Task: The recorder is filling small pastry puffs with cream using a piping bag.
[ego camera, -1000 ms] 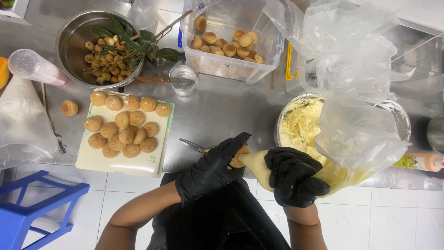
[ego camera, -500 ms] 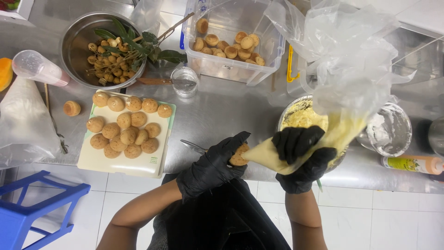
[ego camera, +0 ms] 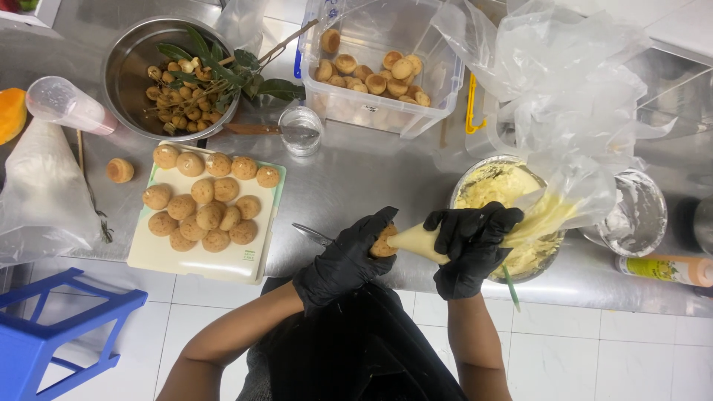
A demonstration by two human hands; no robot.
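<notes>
My left hand (ego camera: 343, 260), in a black glove, grips a small round brown puff (ego camera: 384, 243) at the steel counter's front edge. My right hand (ego camera: 469, 241), also black-gloved, squeezes a clear piping bag (ego camera: 553, 212) of pale yellow cream, and the bag's tip touches the puff. A metal bowl of the same cream (ego camera: 496, 184) sits just behind my right hand. To my left, a pale board (ego camera: 245, 256) carries several more puffs.
A clear tub (ego camera: 375, 111) of puffs stands at the back. A steel bowl (ego camera: 126, 67) holds small brown fruit on leafy twigs. A small glass (ego camera: 300, 131), a white-smeared bowl (ego camera: 642, 212), a loose puff (ego camera: 119, 170), a thin metal tool (ego camera: 312, 235) and a blue stool (ego camera: 52, 327) are around.
My right hand has moved up and to the right, drawing the piping bag level, with its tip still against the puff in my left hand. The cream bowl is more exposed.
</notes>
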